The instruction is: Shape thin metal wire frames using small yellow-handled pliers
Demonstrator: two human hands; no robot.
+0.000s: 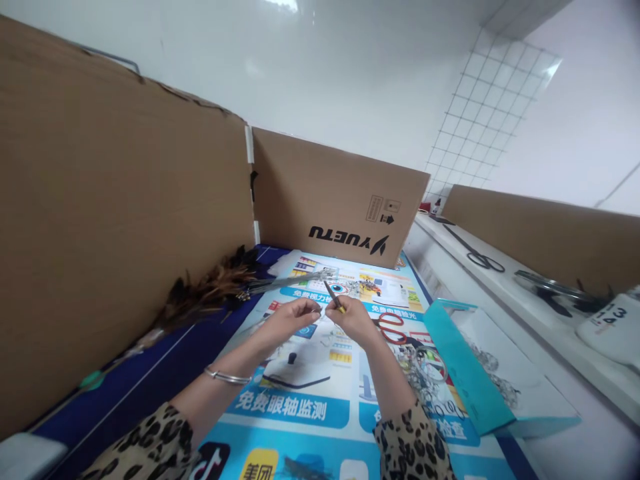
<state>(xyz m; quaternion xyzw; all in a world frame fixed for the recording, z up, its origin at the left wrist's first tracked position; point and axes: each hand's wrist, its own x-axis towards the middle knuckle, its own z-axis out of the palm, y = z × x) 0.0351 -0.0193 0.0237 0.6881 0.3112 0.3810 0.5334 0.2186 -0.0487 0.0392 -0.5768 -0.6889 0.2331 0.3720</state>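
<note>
My left hand [293, 318] is raised over the printed poster [300, 407], fingers pinched on something too small to name. My right hand [353, 319] meets it fingertip to fingertip and grips small pliers [333, 295] whose dark tip points up and away. Both forearms wear leopard-print sleeves, and a silver bangle [227, 377] sits on my left wrist. The hands hover above the table, not resting on it.
A feather duster [210, 293] lies at the left by the cardboard wall [115, 220]. Red-handled scissors [393, 328] and a heap of metal rings [420, 373] lie right of my hands. A teal-edged white box [500, 373] stands at right. Black scissors [480, 257] rest on the white ledge.
</note>
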